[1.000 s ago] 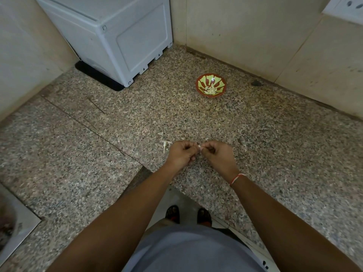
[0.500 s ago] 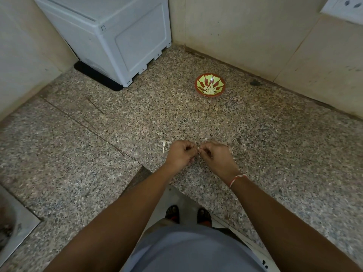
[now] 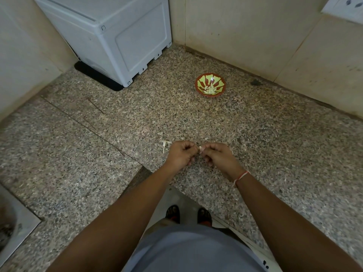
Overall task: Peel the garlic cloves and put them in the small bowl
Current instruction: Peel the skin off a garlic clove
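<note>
Speckled granite counter: carrying the whole work, low under both hands.
Left hand: curling its fingers round a small pale garlic clove, probably steadying it for peeling.
Right hand: pinching the same clove from the other side, fingers bent narrow, seemingly pulling skin.
Small red-and-green patterned bowl: sitting well apart near the wall, already keeping some pale peeled pieces.
Dry white garlic skins: lying just beside the left hand, likely dropped there.

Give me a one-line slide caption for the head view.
Left hand and right hand pinch a pale garlic clove over the speckled granite counter.
</note>
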